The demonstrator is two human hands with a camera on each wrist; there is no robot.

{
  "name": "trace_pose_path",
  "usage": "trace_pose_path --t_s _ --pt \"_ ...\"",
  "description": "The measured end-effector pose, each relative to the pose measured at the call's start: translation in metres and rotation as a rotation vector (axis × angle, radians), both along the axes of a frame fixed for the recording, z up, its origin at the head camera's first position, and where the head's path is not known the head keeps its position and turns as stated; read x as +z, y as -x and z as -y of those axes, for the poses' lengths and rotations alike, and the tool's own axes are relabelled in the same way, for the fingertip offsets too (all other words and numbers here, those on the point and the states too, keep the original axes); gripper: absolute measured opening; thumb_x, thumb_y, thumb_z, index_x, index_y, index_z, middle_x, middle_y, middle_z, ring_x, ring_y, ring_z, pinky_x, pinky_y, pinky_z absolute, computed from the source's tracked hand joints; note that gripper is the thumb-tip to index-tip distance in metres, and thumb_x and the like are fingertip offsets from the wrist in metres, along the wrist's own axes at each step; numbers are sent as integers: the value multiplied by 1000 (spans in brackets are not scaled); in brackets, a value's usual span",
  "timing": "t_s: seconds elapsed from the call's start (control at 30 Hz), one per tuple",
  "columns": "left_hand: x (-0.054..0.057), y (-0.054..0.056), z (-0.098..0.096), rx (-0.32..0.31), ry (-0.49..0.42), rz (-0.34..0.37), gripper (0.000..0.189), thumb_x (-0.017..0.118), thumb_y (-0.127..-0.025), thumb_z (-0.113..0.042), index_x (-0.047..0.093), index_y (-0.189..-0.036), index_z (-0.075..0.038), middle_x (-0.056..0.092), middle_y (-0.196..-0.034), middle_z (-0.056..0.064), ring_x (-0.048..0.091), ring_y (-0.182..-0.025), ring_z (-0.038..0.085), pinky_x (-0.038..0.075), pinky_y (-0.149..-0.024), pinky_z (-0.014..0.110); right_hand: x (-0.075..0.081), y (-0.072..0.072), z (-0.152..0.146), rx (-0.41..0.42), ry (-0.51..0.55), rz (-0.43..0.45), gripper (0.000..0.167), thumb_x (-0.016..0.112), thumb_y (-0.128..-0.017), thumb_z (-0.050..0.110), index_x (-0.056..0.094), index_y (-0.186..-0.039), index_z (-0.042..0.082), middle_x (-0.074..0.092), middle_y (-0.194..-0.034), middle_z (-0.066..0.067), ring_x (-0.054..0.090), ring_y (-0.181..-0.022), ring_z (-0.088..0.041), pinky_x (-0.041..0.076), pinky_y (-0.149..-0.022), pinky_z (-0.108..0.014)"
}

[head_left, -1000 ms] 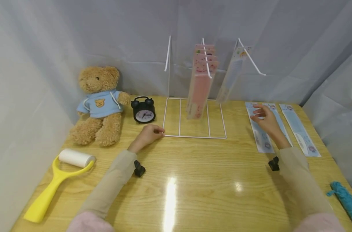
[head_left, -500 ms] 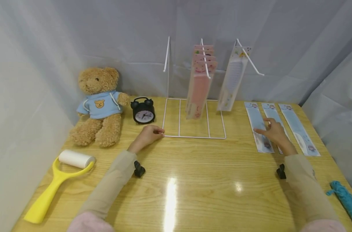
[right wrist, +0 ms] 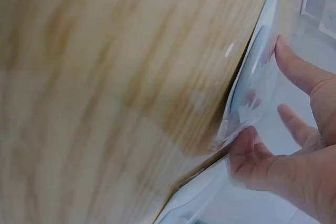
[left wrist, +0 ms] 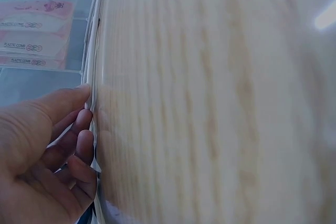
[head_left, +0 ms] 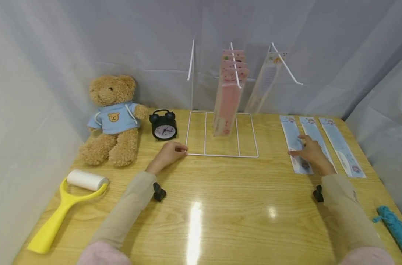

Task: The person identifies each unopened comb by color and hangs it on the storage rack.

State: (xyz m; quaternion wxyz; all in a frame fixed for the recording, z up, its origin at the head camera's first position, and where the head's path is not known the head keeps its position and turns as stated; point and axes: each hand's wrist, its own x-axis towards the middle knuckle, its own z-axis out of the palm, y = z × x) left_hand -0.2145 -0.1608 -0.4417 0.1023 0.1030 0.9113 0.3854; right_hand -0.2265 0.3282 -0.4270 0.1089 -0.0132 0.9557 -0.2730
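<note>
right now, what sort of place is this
Probably a staged tabletop set-up: pale grey fabric curtains behind a glossy yellow wood-grain table bearing a white wire display rack hung with pink packaged combs.

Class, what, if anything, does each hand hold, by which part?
Left hand: wire rack, by its near left corner. Right hand: touching the leftmost flat blue packet; grip unclear.
</note>
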Motion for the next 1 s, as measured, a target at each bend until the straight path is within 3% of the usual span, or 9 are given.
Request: trace_pose_path --t_s 0.13,0.43,0.57,0.67,0.83,1.0 --pt "0 0 0 2 -4 9 26 63 -91 -13 67 -113 2 67 -111 18 60 -103 29 48 -92 41 0 -1 -1 -9 21 24 82 70 -86 31 27 -142 -9 40 -126 -44 47 -108 -52 44 -86 -58" --pt "-1 3 0 -6 -17 -43 24 65 -90 -11 69 -109 4 69 -105 18 62 -98 28 49 -89 40 4 2 0 -11 43 80 81 70 -86 29 27 -141 -11 26 -140 -42 35 -121 -56 35 -98 -62" --pt "0 3 1 -3 -14 -45 24 65 -90 -10 69 -109 4 69 -104 18 62 -98 28 49 -89 40 6 2 1 -9 34 83 81 71 -85 30 27 -141 -10 31 -136 -43 40 -117 -54 39 -94 -60" --pt "0 3 1 0 -11 -41 24 65 -90 -10 69 -109 4 69 -105 18 62 -98 28 49 -89 40 6 1 0 -16 68 111 81 71 -85 29 27 -143 -7 29 -137 -44 36 -121 -55 37 -97 -61" --pt "-1 2 1 3 -10 -29 25 64 -90 -11 68 -110 4 68 -107 18 62 -100 29 49 -89 40 5 -2 -1 -18 149 164 82 69 -87 28 23 -147 -4 14 -145 -42 18 -132 -57 27 -104 -63" --pt "-2 2 0 3 -13 -26 25 65 -90 -11 69 -110 3 68 -108 19 62 -100 29 49 -89 40 3 -8 -4 4 195 138 71 63 -92 27 28 -146 -5 19 -143 -42 23 -130 -54 31 -102 -62"
